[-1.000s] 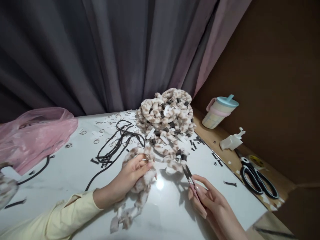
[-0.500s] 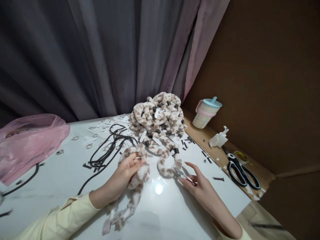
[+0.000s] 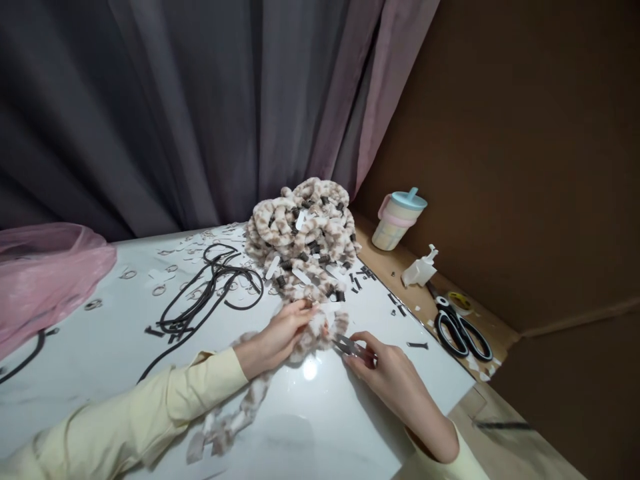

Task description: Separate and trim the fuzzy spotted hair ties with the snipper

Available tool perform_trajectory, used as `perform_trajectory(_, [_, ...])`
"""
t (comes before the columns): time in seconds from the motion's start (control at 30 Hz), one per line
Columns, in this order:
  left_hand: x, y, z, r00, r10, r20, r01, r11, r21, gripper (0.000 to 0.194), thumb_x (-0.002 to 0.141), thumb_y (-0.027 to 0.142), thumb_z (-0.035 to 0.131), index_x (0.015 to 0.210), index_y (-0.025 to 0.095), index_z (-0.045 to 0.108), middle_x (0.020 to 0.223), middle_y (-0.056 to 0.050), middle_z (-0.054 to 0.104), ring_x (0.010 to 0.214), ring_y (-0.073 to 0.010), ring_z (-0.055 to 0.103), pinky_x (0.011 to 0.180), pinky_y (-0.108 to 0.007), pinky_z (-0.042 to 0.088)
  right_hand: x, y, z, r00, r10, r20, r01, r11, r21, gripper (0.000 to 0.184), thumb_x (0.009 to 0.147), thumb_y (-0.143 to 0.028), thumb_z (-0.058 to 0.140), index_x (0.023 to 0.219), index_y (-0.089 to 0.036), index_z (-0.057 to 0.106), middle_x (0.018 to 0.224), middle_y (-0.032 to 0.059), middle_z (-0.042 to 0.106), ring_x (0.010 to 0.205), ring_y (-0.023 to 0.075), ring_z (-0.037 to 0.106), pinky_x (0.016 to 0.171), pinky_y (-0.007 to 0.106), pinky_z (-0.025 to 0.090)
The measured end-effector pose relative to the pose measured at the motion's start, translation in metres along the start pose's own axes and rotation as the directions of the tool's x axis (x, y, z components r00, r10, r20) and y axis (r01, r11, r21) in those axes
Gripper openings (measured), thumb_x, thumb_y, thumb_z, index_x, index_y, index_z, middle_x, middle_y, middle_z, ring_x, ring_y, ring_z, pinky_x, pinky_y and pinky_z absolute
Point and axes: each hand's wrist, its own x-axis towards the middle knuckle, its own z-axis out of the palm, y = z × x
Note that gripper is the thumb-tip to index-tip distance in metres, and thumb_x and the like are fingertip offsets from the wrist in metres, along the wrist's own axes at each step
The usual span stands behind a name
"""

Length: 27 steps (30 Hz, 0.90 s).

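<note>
My left hand (image 3: 285, 333) is closed on a plush tube (image 3: 315, 333), white with brown patches, in front of a big heap. A narrower strip of the same fluffy fabric (image 3: 250, 400) trails from under that hand toward the near side of the table. In my right hand (image 3: 385, 367) is a pair of thread snips (image 3: 354, 349), its blades pointing left and reaching the plush. Whether the blades touch it I cannot tell. Behind both hands rises the heap of plush tubes (image 3: 305, 230), with dark bands and white tags among them.
Black cord (image 3: 200, 293) lies coiled left of centre, with metal rings (image 3: 159, 290) around it. A pink plastic bag (image 3: 55, 267) sits far left. Along the right edge are a lidded cup (image 3: 397, 223), a white bottle (image 3: 420, 270), large scissors (image 3: 460, 330) and a tape roll (image 3: 459, 302).
My left hand has moved right and forward with the plush, closer to the right hand. The snips have turned from pointing up to pointing left. The view has shifted to the right.
</note>
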Motion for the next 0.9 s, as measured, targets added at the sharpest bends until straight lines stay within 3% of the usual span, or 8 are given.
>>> perform_trajectory(0.1, [0.001, -0.003, 0.0, 1.0, 0.013, -0.014, -0.012, 0.999, 0.041, 0.017, 0.073, 0.021, 0.068, 0.085, 0.015, 0.058, 0.074, -0.001, 0.062, 0.06, -0.0073, 0.059, 0.058, -0.015, 0.048, -0.003, 0.008, -0.004, 1.0, 0.019, 0.01, -0.02, 0.997, 0.076, 0.018, 0.078, -0.033, 0.048, 0.086, -0.022, 0.059, 0.059, -0.0017, 0.054, 0.056, 0.0161, 0.048, 0.055, 0.025, 0.031])
perform_trajectory(0.27, [-0.004, -0.013, 0.001, 1.0, 0.005, -0.011, -0.003, 0.988, 0.153, 0.026, 0.069, 0.032, 0.073, 0.076, 0.016, 0.053, 0.06, 0.004, 0.057, 0.045, -0.0051, 0.048, 0.039, -0.014, 0.033, -0.003, 0.013, -0.006, 1.0, 0.012, 0.016, -0.015, 0.98, 0.201, 0.023, 0.077, -0.037, 0.051, 0.085, -0.019, 0.063, 0.058, -0.0012, 0.054, 0.055, 0.0149, 0.045, 0.055, 0.024, 0.032])
perform_trajectory(0.7, [-0.004, -0.019, 0.004, 0.999, 0.032, -0.024, -0.023, 0.954, 0.297, 0.035, 0.069, 0.044, 0.067, 0.072, 0.019, 0.043, 0.056, 0.006, 0.053, 0.039, -0.0036, 0.035, 0.036, -0.017, 0.021, -0.005, 0.023, -0.008, 1.0, -0.011, 0.02, 0.006, 0.973, 0.231, 0.029, 0.076, -0.038, 0.054, 0.088, -0.016, 0.068, 0.056, -0.0021, 0.05, 0.056, 0.0135, 0.041, 0.054, 0.023, 0.031])
perform_trajectory(0.9, [-0.005, -0.021, 0.005, 0.997, 0.057, -0.042, -0.039, 0.936, 0.349, 0.038, 0.069, 0.047, 0.066, 0.07, 0.019, 0.041, 0.055, 0.007, 0.048, 0.04, -0.0033, 0.032, 0.036, -0.017, 0.019, -0.008, 0.027, -0.008, 1.0, -0.018, -0.011, 0.02, 0.976, 0.218, 0.03, 0.078, -0.037, 0.055, 0.091, -0.016, 0.072, 0.058, 0.0001, 0.056, 0.055, 0.0135, 0.042, 0.053, 0.023, 0.032])
